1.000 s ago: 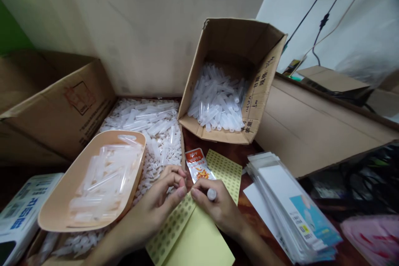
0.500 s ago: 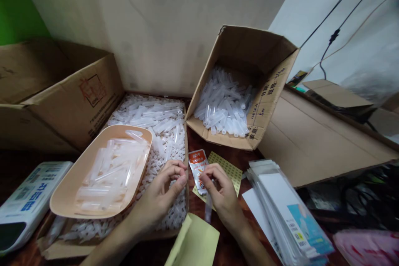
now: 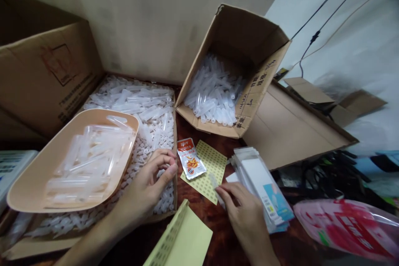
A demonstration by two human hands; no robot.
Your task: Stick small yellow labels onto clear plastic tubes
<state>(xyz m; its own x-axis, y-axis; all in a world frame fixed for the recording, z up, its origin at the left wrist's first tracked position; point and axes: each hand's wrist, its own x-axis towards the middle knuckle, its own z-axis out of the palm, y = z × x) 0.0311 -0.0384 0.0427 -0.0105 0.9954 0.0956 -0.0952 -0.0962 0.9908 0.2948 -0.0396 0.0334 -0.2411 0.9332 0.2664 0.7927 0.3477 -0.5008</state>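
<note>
- I see the tray (image 3: 28, 183) resting on the tube-filled box (image 3: 156, 124) at the counter's left.
- The sachet (image 3: 190, 163) lies on the sticker sheet (image 3: 215, 162), left of the sleeve stack (image 3: 258, 178).
- The tilted carton (image 3: 246, 50) stands behind them.

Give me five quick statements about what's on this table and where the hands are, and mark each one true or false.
1. The right hand rests at the stack of packaging sleeves, with a clear tube at its fingertips. True.
2. The peach tray holds orange sachets. False: it holds clear plastic tubes.
3. The tilted cardboard box has clear tubes inside. True.
4. The orange sachet lies inside the tilted box. False: it lies on the table, partly on a yellow sticker sheet.
5. The left hand grips the sachet. False: it hovers, fingers pinched, over the flat box of small clear parts.
</note>
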